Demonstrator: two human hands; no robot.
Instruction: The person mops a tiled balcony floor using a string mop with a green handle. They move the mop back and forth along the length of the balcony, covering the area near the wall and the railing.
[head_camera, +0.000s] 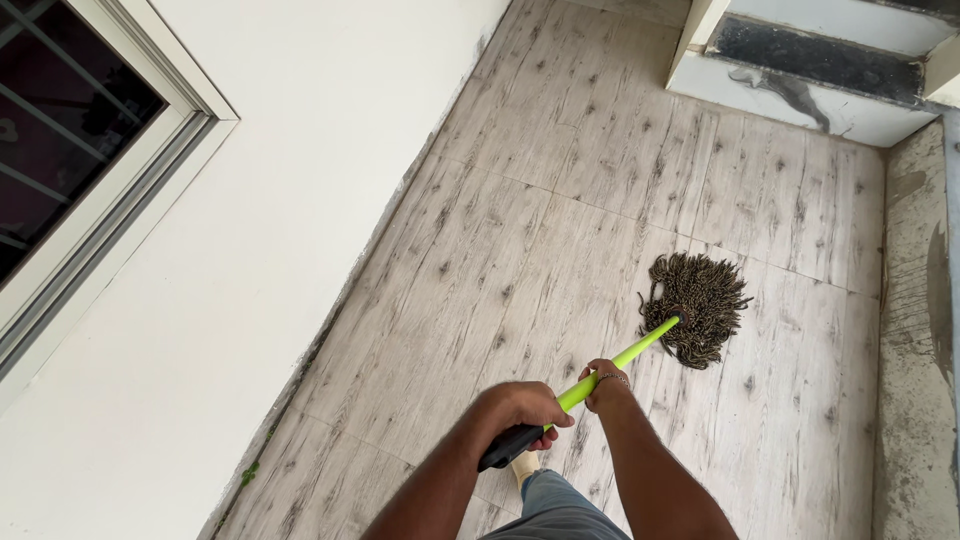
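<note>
Blue-jeaned knee (555, 505) lowest, between forearms. Left hand (525, 408) wrapped tight on black grip end of lime-green mop handle (615, 362); right hand (603, 385) clenched further along, nearer head. Handle axis runs toward two o'clock, ending in dark stringy mop head (700, 308) splayed on grey wood-look tile floor (520, 230). White wall (290, 200) at nine o'clock.

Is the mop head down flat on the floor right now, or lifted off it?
Down. The mop head lies spread on the floor tiles, strands fanned around the green handle.
</note>
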